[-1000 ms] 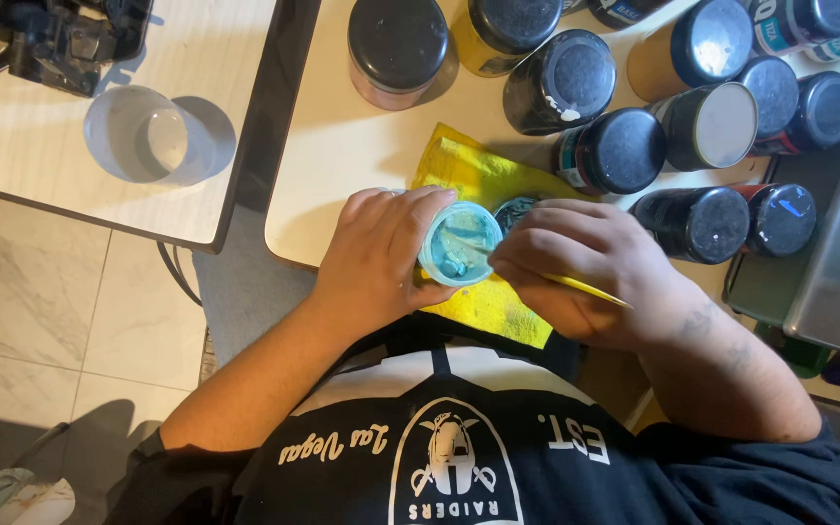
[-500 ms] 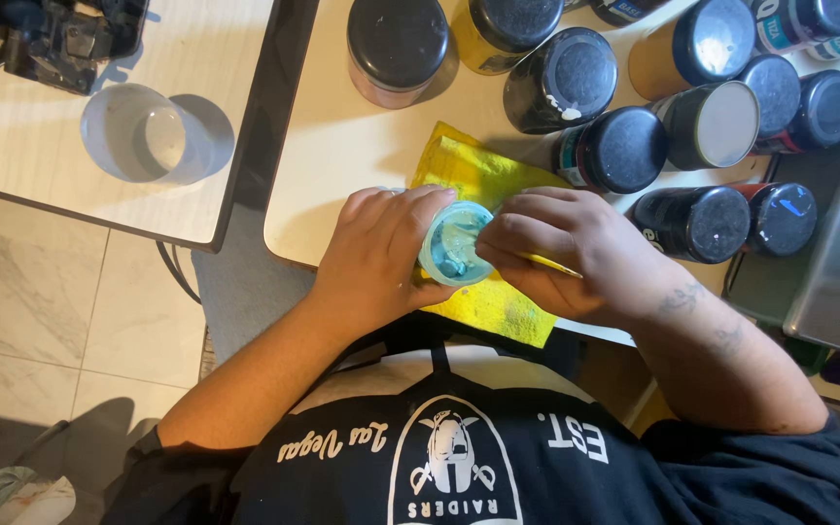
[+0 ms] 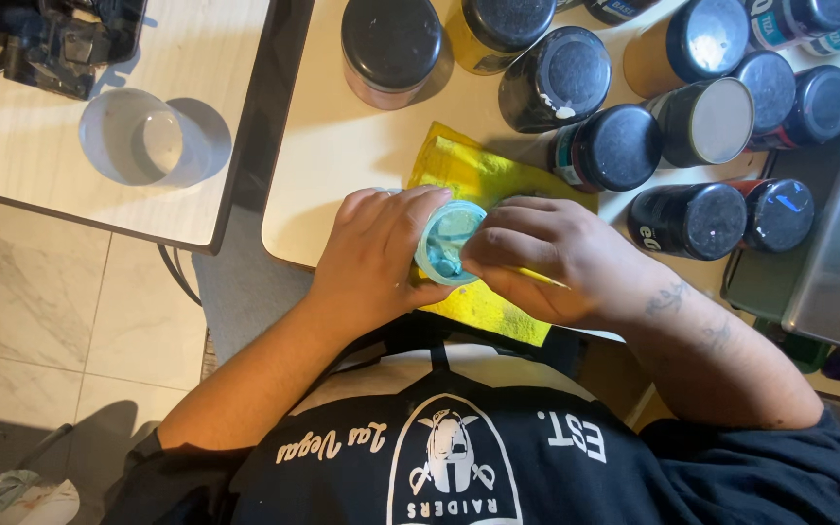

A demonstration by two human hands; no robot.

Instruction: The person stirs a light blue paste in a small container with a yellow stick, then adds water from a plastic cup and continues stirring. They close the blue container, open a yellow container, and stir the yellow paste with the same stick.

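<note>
Head view shows the left hand (image 3: 371, 255) wrapped around a small light-blue cup (image 3: 447, 243), its grip clamped on the cup's side, holding it tipped so the opening faces the right hand (image 3: 546, 258). The right hand's fingertips press together at the cup's rim and reach inside; what they pinch is hidden, though a thin yellow stick (image 3: 540, 277) shows beneath the knuckles. Both hands hover just above a yellow cloth (image 3: 469, 170) spread on the pale surface (image 3: 332, 146). Compared with a second ago, the cup's opening was more exposed; now the right fingers cover more of it, and the hands sit closer together. Dark-lidded jars (image 3: 619, 146) stand beyond the cloth. A clear plastic cup (image 3: 143, 138) rests on the neighbouring table, unmoved.
</note>
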